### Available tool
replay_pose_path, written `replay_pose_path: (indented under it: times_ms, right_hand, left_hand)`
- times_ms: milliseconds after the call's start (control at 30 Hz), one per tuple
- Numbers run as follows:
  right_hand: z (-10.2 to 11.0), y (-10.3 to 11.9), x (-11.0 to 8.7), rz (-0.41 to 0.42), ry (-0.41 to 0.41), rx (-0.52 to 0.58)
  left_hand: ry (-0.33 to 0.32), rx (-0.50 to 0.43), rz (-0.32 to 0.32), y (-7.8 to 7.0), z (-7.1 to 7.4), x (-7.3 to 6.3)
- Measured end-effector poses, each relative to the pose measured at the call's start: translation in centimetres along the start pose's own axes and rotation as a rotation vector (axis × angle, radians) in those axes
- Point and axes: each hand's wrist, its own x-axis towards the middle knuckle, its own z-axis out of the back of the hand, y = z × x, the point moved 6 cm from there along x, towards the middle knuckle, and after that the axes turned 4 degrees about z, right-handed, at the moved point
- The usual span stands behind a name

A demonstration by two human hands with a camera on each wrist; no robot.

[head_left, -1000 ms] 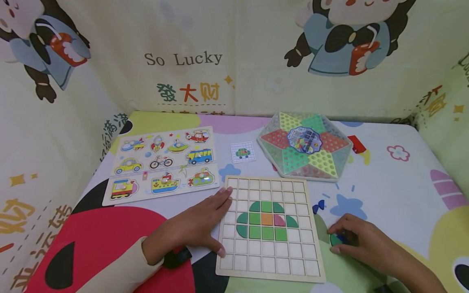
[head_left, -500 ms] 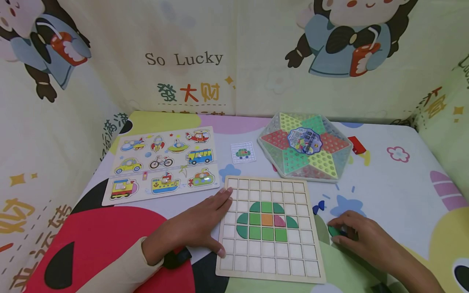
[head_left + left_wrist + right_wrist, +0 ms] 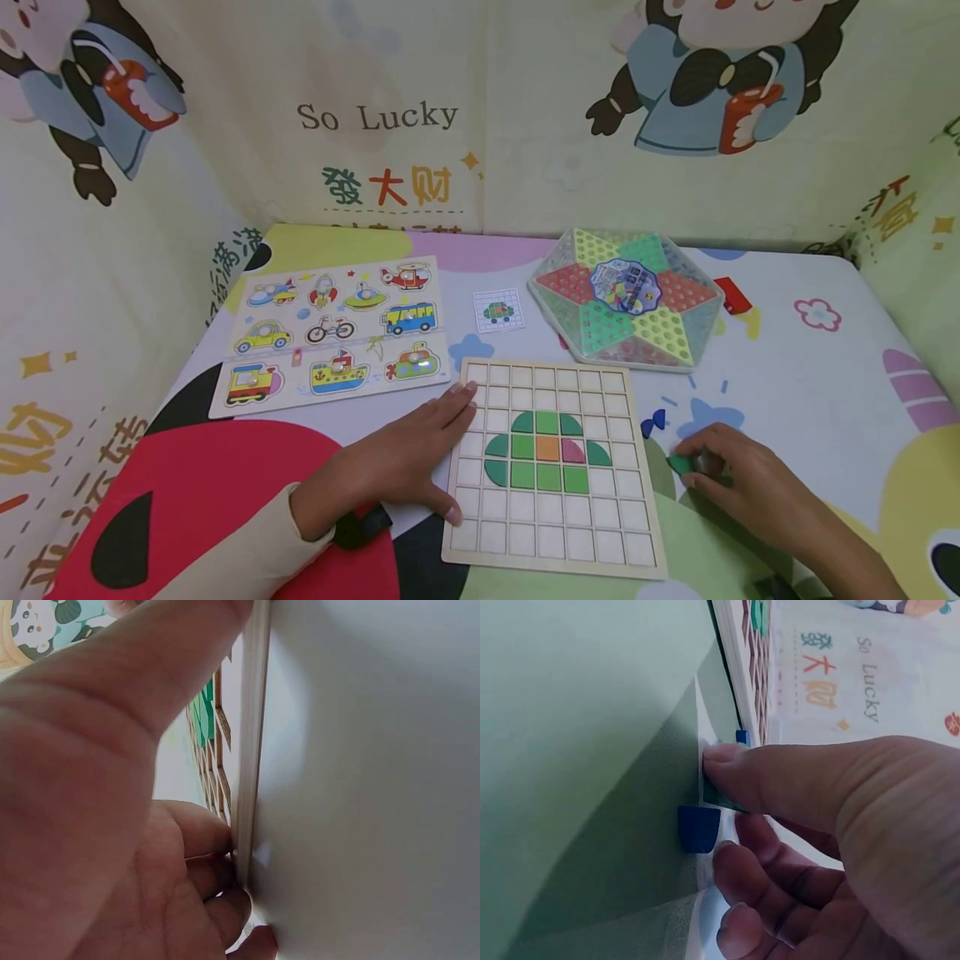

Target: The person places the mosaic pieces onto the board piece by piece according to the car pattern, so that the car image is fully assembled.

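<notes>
My left hand (image 3: pixel 405 454) rests along the left edge of a wooden grid board (image 3: pixel 551 533), thumb and fingers spread and touching its rim. Green, orange and pink tiles fill several cells in the middle of the board. To the right of the board, my right hand (image 3: pixel 742 475) pinches a dark green tile (image 3: pixel 681 464) between thumb and index finger, just at the cloth. In the right wrist view the thumb covers much of that green tile (image 3: pixel 724 796), and a blue piece (image 3: pixel 699 829) sits close to the fingers.
Behind the board lies a small pattern card (image 3: pixel 498 312). A vehicle peg puzzle (image 3: pixel 300 333) is at the left, a hexagonal star-patterned box (image 3: pixel 622 333) at the back right. Small blue pieces (image 3: pixel 652 423) and red pieces (image 3: pixel 732 295) lie on the cloth.
My right hand has shifted slightly away from me, and the green tile, flatter before, is now tipped up in its fingertips. My left hand and the board stay put.
</notes>
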Motion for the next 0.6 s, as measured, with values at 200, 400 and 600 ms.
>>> replay_pose_path:
  times_ms: [200,400,600]
  right_hand:
    - [0.05,0.26,0.02,0.011,-0.022,0.01]
    - [0.43,0.35,0.26,-0.018,-0.037,0.009]
    - [0.79,0.72,0.5,0.03,-0.092,0.031]
  left_hand:
    - [0.0,-0.006,0.003,-0.04,0.07,-0.02]
    - [0.001,-0.006,-0.003,-0.02,0.14,-0.03]
    - [0.004,-0.006,-0.006,0.02,0.12,-0.03]
